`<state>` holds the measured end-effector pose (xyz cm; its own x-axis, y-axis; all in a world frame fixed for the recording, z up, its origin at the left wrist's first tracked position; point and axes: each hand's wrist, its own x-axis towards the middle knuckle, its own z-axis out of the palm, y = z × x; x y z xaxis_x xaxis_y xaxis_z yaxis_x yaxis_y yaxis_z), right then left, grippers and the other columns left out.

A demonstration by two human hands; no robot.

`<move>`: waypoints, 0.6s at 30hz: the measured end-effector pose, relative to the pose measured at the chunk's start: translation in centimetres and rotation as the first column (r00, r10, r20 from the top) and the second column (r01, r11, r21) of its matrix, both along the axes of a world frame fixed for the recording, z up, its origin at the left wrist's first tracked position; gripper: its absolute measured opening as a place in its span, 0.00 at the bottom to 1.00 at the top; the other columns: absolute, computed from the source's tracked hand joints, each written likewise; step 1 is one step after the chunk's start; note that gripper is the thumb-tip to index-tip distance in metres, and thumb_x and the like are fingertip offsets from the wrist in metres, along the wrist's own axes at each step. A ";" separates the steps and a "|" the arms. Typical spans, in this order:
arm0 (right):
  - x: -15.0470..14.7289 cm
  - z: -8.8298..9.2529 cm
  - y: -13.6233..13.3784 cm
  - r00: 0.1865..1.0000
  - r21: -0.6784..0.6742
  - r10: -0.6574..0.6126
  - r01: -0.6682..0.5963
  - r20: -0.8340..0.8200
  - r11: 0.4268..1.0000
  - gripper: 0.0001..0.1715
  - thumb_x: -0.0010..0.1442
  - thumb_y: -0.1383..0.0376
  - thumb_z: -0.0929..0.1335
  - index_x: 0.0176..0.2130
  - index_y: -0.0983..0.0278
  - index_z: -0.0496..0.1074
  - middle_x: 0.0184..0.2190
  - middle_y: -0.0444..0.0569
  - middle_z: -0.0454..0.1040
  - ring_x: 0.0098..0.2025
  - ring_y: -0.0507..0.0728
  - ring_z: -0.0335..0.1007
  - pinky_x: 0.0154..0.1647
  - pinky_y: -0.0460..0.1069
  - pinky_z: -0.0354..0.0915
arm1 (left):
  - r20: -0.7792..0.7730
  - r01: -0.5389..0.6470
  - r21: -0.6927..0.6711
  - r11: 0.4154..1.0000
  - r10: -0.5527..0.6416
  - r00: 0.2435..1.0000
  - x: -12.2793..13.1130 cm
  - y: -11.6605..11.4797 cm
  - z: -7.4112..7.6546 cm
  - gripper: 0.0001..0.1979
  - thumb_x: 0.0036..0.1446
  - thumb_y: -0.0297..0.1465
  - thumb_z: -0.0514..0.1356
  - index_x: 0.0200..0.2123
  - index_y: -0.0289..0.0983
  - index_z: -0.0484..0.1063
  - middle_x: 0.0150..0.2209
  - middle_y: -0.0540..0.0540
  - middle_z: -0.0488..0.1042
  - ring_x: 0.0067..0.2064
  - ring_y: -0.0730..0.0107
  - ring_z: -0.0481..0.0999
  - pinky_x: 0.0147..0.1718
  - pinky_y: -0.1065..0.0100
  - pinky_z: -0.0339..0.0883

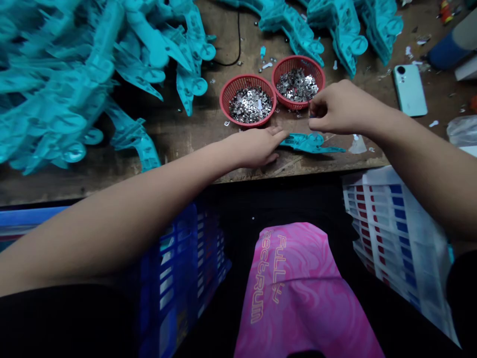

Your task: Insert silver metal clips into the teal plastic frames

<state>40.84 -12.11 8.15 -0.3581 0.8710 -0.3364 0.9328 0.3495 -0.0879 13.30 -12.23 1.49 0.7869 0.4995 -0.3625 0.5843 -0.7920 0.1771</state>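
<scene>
My left hand (259, 147) rests on the table with its fingers over the left end of a teal plastic part (311, 142), holding it near the table's front edge. The part lies flat, and its left end is partly hidden by the fingers. Just above its right half hovers my right hand (337, 108), thumb and fingers pinched together. Whatever is in that pinch is too small to make out. Behind the hands stand two red plastic baskets: the left basket (223, 102) and the right basket (278, 74), both holding small shiny metal pieces.
A big heap of teal plastic parts (74, 84) covers the left, and several more (339, 35) lie at the back. A light green phone (411, 92) lies at right. Below the table edge are a blue crate (179, 278) and a white crate (417, 238).
</scene>
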 end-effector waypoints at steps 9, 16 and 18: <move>-2.5 -1.6 -0.1 0.993 0.026 0.078 -0.076 -0.087 0.997 0.37 0.79 0.52 0.71 0.76 0.59 0.91 0.61 0.62 0.95 0.58 0.79 0.90 0.56 0.63 0.78 | -0.050 -0.055 0.106 0.993 0.061 0.997 1.6 -1.9 0.0 0.34 0.86 0.24 0.55 0.89 0.23 0.68 0.90 0.19 0.69 0.89 0.40 0.76 0.84 0.50 0.78; -3.0 -1.9 -0.6 0.990 0.014 0.112 -0.112 -0.082 0.994 0.34 0.78 0.54 0.70 0.72 0.60 0.92 0.59 0.63 0.95 0.57 0.78 0.88 0.60 0.64 0.76 | 0.027 -0.072 0.184 0.980 0.068 0.997 1.8 -2.2 -1.3 0.34 0.85 0.20 0.53 0.88 0.22 0.72 0.81 0.20 0.80 0.81 0.40 0.85 0.75 0.47 0.87; -3.0 -2.1 -0.9 0.990 0.011 0.104 -0.103 -0.096 0.995 0.32 0.79 0.55 0.69 0.69 0.60 0.93 0.56 0.62 0.95 0.57 0.77 0.87 0.61 0.64 0.75 | 0.039 -0.091 0.177 0.980 0.085 0.996 1.9 -2.4 -1.5 0.33 0.85 0.19 0.52 0.87 0.20 0.72 0.80 0.18 0.81 0.81 0.37 0.85 0.76 0.45 0.87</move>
<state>37.87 -12.99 6.02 -0.4771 0.8293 -0.2911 0.8788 0.4447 -0.1733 15.19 -14.59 -0.05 0.7464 0.6217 -0.2372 0.6495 -0.7583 0.0563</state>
